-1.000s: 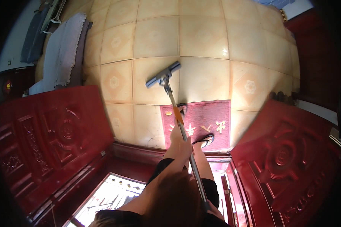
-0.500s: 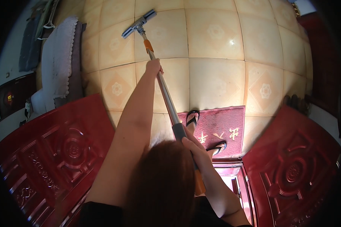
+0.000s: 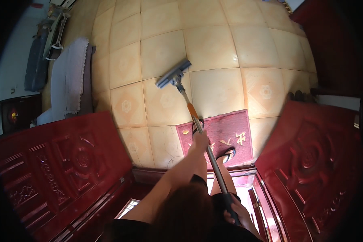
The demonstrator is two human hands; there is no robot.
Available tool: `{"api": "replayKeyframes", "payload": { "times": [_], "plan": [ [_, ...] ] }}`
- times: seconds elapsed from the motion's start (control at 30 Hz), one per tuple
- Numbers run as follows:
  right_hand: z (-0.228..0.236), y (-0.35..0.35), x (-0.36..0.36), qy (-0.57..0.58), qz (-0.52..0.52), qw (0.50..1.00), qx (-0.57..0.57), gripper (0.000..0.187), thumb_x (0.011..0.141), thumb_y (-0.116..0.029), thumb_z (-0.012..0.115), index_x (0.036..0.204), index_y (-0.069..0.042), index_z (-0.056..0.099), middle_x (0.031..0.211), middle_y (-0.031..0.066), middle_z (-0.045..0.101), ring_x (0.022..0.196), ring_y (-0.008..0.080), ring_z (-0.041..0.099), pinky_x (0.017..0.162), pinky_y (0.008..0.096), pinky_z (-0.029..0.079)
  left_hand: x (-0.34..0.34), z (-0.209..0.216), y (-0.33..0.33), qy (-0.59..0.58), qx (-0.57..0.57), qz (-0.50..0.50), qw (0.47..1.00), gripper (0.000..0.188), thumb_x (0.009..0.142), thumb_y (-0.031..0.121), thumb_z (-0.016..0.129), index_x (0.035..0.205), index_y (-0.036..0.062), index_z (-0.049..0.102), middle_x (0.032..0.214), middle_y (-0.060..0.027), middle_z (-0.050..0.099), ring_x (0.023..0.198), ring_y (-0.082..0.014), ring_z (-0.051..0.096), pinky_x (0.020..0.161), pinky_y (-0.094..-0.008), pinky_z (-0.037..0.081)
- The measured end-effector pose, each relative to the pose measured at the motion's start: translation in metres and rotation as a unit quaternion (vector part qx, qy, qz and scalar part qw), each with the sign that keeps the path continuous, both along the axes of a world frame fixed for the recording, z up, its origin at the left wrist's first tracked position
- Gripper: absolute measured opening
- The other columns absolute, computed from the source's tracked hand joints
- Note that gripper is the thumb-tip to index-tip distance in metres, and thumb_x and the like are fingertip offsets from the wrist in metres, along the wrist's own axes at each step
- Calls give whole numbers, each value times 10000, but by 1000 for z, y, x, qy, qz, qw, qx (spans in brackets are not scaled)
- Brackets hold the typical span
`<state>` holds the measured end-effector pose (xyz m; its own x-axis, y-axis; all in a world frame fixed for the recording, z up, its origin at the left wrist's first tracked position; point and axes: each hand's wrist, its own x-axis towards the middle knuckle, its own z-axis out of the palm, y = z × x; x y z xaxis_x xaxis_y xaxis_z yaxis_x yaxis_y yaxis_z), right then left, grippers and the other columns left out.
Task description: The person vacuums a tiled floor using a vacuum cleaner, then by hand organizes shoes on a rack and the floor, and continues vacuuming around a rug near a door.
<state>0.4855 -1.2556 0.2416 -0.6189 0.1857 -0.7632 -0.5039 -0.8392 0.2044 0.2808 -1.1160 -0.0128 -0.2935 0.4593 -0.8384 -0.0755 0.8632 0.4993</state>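
Note:
A mop (image 3: 222, 177) with a silver pole, an orange joint and a narrow grey head slants from my body toward the far left. Its head rests on the tiled floor (image 3: 213, 88), beyond the red doormat. My left hand (image 3: 200, 142) is wrapped round the pole just below the orange joint, above the mat. Low in the view, my right hand (image 3: 239, 210) grips the dark upper part of the handle, close to my body. Part of that handle end is hidden. My feet in black flip-flops (image 3: 229, 155) stand on the doormat (image 3: 243, 121).
Open red carved door leaves stand at the left (image 3: 64, 161) and right (image 3: 310, 161), with a threshold (image 3: 149, 174) between them. A piece of furniture under a white scalloped cloth (image 3: 68, 76) lies along the left. Several dark rounded objects (image 3: 300, 97) sit by the right door.
Both hands have drawn the mop back toward my body, its head sliding nearer and to the right. The view has shifted, showing more of the threshold. Both hands keep their grip.

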Motion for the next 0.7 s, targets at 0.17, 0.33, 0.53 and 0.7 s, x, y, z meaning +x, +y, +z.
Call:
{"api": "replayKeyframes", "payload": {
  "times": [0.17,0.33,0.53,0.7],
  "plan": [
    [64,-59,52,-92,5,996,10,506,834,-237,426,1272,-264,174,614,74,416,427,130,408,363,229,351,97,56,-92,-112,-66,117,985,321,788,295,453,650,5,443,440,-75,429,317,-178,436,300,-307,354],
    [67,-57,41,-148,11,989,15,505,836,-241,423,1273,-254,171,605,76,414,421,130,408,356,227,349,90,68,-75,-92,-117,65,987,316,798,292,464,673,8,403,441,-53,398,327,-169,416,309,-298,370],
    [8,40,-21,-125,41,990,39,503,839,-245,419,1275,-242,168,596,77,413,413,130,409,348,224,347,10,2,33,81,13,-107,991,249,798,228,445,770,-20,443,471,-100,467,357,-195,476,339,-325,397],
    [-37,139,-75,-27,-24,999,15,478,844,-266,412,1266,-262,187,606,82,411,403,127,394,338,228,336,-58,-65,154,60,85,-181,978,336,796,296,423,664,-12,450,457,-131,498,414,-225,532,415,-351,433]
  ]
}}
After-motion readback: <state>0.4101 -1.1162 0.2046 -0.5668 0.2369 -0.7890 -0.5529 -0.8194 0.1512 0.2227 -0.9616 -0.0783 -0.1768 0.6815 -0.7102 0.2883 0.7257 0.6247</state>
